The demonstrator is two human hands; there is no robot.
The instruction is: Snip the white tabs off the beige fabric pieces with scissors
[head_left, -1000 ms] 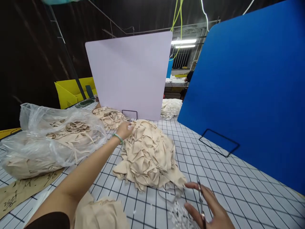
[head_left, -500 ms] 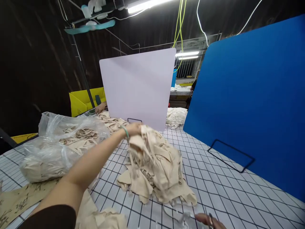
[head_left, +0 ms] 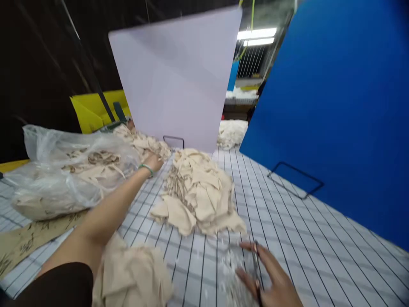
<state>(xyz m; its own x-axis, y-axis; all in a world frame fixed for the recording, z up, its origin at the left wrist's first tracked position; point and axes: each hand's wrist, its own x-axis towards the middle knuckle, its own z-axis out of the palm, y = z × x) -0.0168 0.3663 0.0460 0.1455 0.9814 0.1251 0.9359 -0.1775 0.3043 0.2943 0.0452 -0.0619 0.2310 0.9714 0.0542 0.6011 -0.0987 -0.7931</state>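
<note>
My left hand, with a green band at the wrist, reaches out to the near edge of a far heap of beige cloth pieces. Its fingers are blurred and partly hidden, so I cannot tell if they grip cloth. A larger pile of beige cloth pieces lies to its right on the gridded table. Low at the right, my right hand holds slim dark scissors between thumb and fingers. Beside them is a small heap of clear plastic strips. More beige cloth lies near me.
A clear plastic bag of cloth pieces sits at the left, by brown paper with handwriting. A lilac panel and a blue panel stand on the table. White cloth and a yellow bin are behind.
My left hand has left the large cloth pile and moved left to the far heap. The lifted cloth now lies on the pile. My right hand shows more, and the view has tilted down.
</note>
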